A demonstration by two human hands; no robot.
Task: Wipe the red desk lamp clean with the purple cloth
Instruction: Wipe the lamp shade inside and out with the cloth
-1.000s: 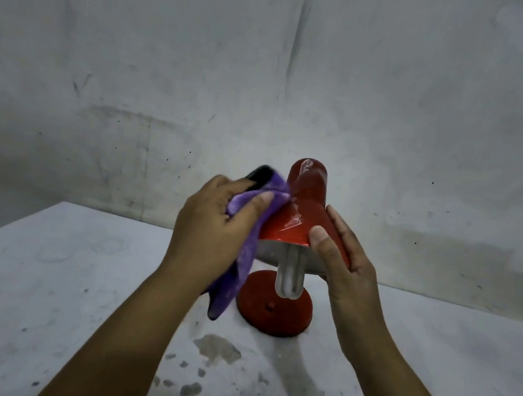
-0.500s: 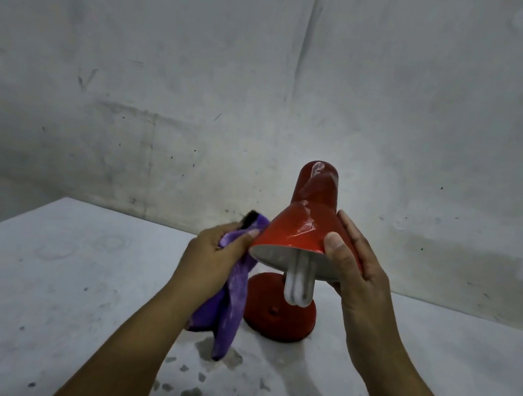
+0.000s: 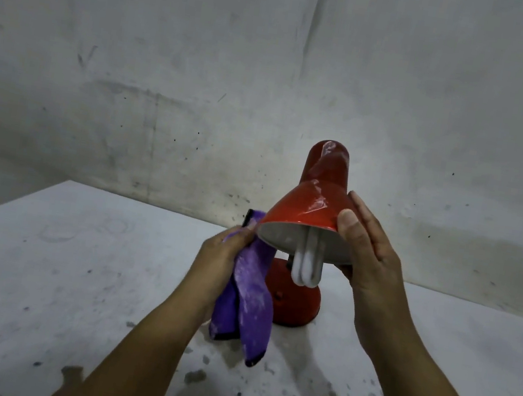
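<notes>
The light is dim and grey, a little brighter on the wall (image 3: 274, 63) behind. Small glare shines on the lamp shade (image 3: 310, 202) (wrinkled reflections). Wide-angle view bends the edges; the corners look darker.

Single view only, worn on the head, looking forward and slightly down across a pale stained desk (image 3: 37, 265) toward a grey scuffed wall (image 3: 207, 52). Wide-angle, with the desk's far edge bowed and its left edge slanting away. Close in: both forearms entering from the bottom edge, the left hand (image 3: 219, 259) and right hand (image 3: 370, 259) at about arm's length near centre, the red desk lamp (image 3: 313, 206) between them just right of the middle. Upper half taken up by wall, lower half by desk. No second view to overlap with.
</notes>
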